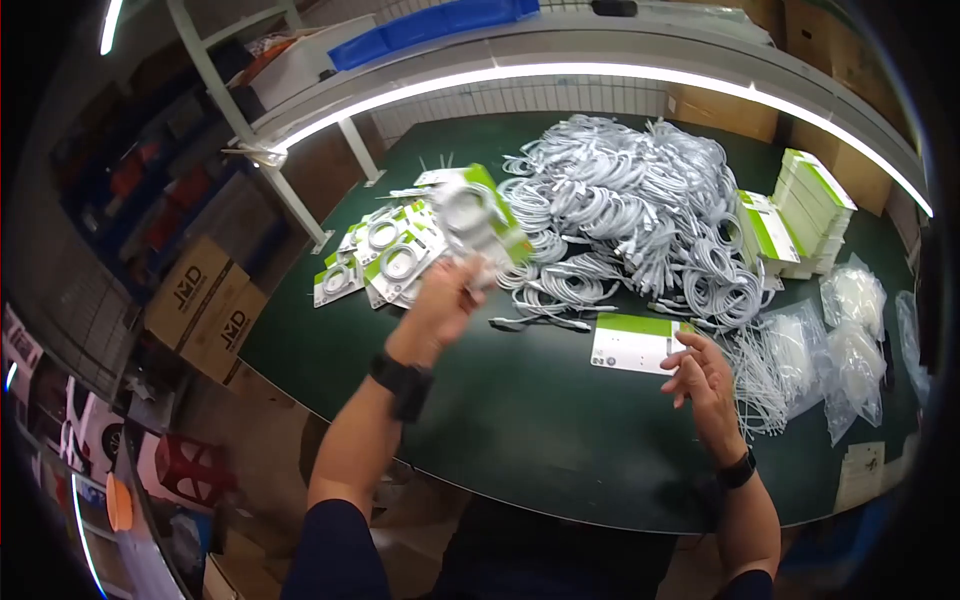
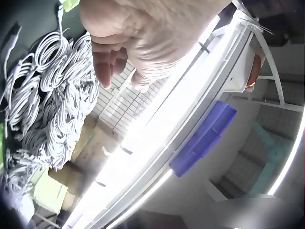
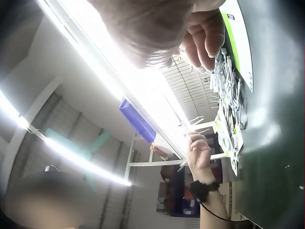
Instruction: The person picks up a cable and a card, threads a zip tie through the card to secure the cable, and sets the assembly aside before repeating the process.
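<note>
Presently, the left hand (image 1: pixel 442 303) is slanting upward left of centre, its grip pinching a blurred card (image 1: pixel 500 210); the right hand (image 1: pixel 705 388), loosely spread, is hovering by a flat card (image 1: pixel 635 343).

This looks like a workshop fitted out for packing: a broad green table (image 1: pixel 560 430) carries a large heap of coiled cables (image 1: pixel 625 190), with a stack of printed cards (image 1: pixel 825 215) and clear bags (image 1: pixel 855 375) at the right. A long strip light (image 1: pixel 600 72) spans its far side. Lettered cartons (image 1: pixel 205 308) stand at the left, before loaded blue shelves (image 1: pixel 130 240) further off.
</note>
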